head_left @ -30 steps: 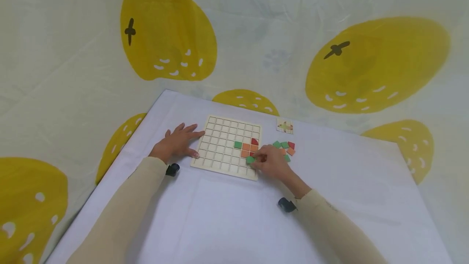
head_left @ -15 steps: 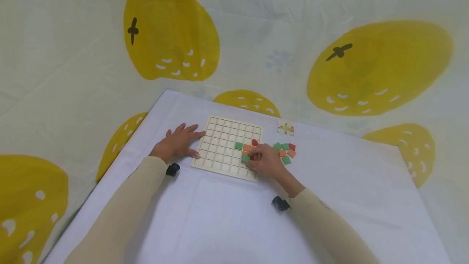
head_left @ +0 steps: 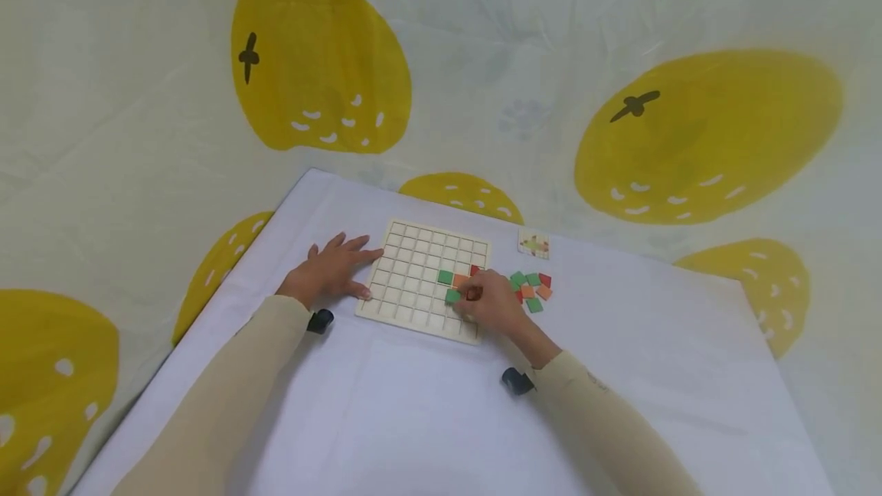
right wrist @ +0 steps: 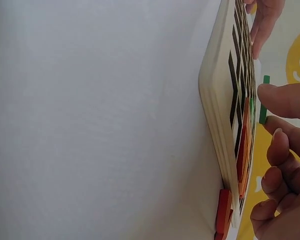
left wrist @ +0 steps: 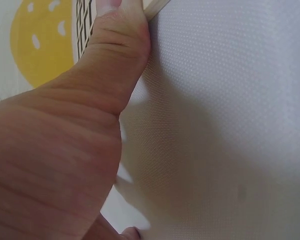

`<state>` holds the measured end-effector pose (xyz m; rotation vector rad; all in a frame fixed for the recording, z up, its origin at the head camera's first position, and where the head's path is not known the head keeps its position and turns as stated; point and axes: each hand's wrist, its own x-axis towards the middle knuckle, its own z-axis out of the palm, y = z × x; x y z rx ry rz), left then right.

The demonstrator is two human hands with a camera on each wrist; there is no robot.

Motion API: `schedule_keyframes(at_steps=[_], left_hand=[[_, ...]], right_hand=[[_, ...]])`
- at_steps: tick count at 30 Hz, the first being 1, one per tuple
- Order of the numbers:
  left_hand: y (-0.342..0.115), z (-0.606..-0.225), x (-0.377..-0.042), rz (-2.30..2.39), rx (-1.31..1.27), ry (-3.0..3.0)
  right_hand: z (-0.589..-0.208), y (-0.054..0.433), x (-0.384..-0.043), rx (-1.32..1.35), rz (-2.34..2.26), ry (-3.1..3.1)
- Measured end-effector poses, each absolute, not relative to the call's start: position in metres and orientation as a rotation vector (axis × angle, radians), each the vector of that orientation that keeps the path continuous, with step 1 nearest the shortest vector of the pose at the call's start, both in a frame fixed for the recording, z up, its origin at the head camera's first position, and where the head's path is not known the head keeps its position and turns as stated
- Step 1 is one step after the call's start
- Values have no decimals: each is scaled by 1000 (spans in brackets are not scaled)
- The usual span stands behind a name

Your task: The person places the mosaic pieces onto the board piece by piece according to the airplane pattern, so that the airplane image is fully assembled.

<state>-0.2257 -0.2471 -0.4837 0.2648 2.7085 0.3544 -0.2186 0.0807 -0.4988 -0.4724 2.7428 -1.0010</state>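
Observation:
A pale square grid board (head_left: 406, 274) lies on the white-covered table. My left hand (head_left: 334, 270) rests at its left edge, fingers spread, with the thumb at the board's corner in the left wrist view. My right hand (head_left: 496, 305) is over the right part of the board. Between its thumb and a finger it pinches a green square tile (right wrist: 263, 115), which is raised above the board in the right wrist view. Another green tile (head_left: 445, 277), an orange tile (head_left: 459, 281) and a red tile (head_left: 476, 270) sit on the grid, partly hidden by my right hand.
Several loose green, orange and red tiles (head_left: 534, 279) lie right of the board. Behind them is a small pattern card (head_left: 534, 243). A cloth printed with yellow shapes (head_left: 320, 56) hangs behind the table.
My right hand has shifted left across the board with the green tile pinched, uncovering more of the loose tiles. The left hand has stayed at the board's edge.

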Motion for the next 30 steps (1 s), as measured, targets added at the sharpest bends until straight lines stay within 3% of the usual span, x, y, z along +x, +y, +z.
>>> schedule_keyframes(at_steps=[30], left_hand=[[-246, -484, -225, 360, 257, 2711]], right_hand=[[-507, 66, -225, -414, -1026, 2747]])
